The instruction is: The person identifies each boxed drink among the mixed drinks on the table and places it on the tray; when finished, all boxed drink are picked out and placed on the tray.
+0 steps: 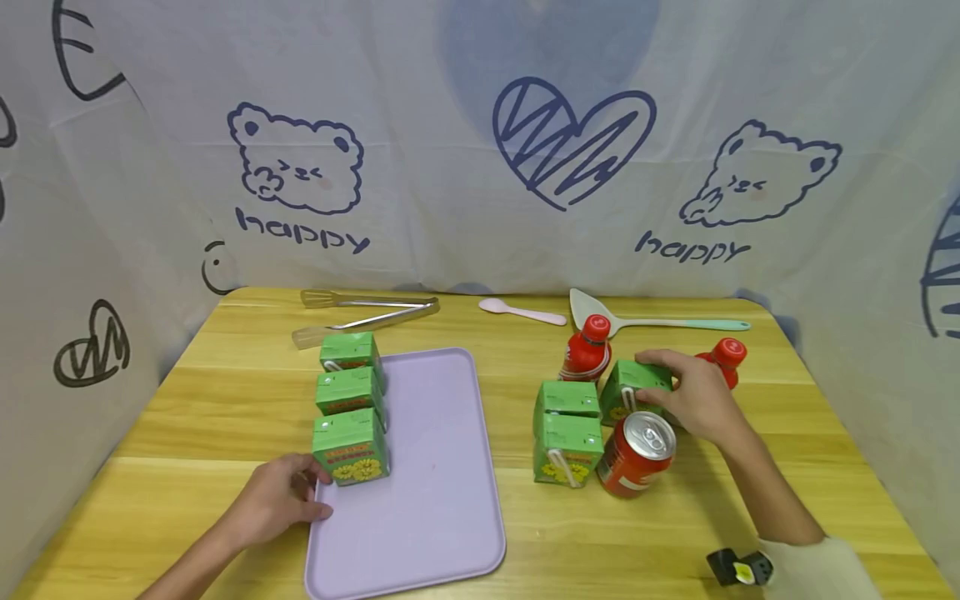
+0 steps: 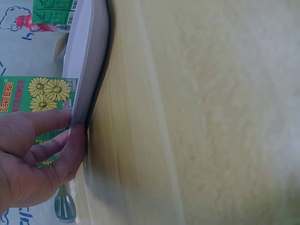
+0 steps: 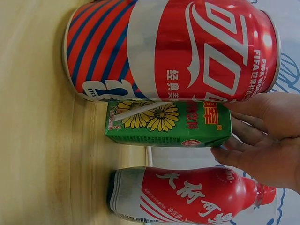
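My left hand (image 1: 273, 498) pinches the left rim of the lilac tray (image 1: 431, 533); in the left wrist view its thumb and fingers (image 2: 70, 150) meet at that rim. Three green drink cartons with yellow flowers stand in a row along the tray's left side, the nearest carton (image 1: 351, 446) just above this hand. Over on the right, my right hand (image 1: 701, 396) grips the top of another green drink carton (image 3: 168, 124), which has a straw on its side. A red soda can (image 1: 637, 454) stands in front of that carton, and two more green cartons (image 1: 567, 450) are left of it.
Red-capped bottles stand behind the right-hand cartons: one red bottle (image 1: 587, 350) at left, another bottle (image 1: 723, 362) partly hidden by my hand. Along the back lie tongs (image 1: 367, 321), a pink spoon (image 1: 521, 312) and a spatula (image 1: 660, 323). A printed cloth (image 1: 427, 192) hangs behind the table.
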A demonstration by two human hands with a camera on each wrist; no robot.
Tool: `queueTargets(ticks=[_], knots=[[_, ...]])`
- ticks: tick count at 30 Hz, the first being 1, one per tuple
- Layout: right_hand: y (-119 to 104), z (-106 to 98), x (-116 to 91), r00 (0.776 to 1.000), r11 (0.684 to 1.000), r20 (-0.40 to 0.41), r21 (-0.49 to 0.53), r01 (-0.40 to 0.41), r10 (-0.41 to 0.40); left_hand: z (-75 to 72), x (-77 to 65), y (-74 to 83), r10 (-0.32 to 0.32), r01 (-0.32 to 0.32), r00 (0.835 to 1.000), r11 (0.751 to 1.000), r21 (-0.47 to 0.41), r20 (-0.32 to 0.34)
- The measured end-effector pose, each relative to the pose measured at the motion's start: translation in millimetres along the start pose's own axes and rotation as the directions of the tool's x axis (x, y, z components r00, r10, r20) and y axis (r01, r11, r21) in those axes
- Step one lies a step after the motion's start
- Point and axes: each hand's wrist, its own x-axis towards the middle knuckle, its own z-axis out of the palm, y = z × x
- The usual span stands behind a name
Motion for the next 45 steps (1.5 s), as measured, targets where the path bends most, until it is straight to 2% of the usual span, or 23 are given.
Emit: queueTargets(ticks=[5,11,17,25,32,45], knots=[[0.4,1.0,-0.4,1.000,1.000,-0.014,-0.006,-0.018,0.018,2.0,-2.9,0.6,0.004,-0.004,1.000,1.000,0.020,-0.014],[0.2,1.6,-2.2,0.998,0.998,0.005,-0.015,-0.061,0.061,3.3,-5.2,-0.9,0.018,-0.017,1.000,0.999,0.034,-0.023],[3.4,6.3,-4.2,0.995,0.995,-0.010,0.018,-0.098,0.098,3.0,-6.6,-2.2,0.025,-0.024,0.999,0.999,0.040,-0.025],[11.2,13.9,-7.4,0.993,0.989,-0.036,0.099,-0.108,0.112,2.9,-7.0,-1.5,0.021,-0.020,1.000,0.999,0.035,-0.024],[14.8,21.7,-10.6,0.985,0.979,-0.099,0.161,-0.125,0.142,4.2,-6.8,0.0,0.028,-0.027,0.999,0.999,0.030,-0.023],[7.6,18.3,-9.4,0.983,0.979,-0.126,0.169,-0.113,0.136,4.8,-7.3,0.5,0.016,-0.015,1.000,1.000,0.027,-0.024]])
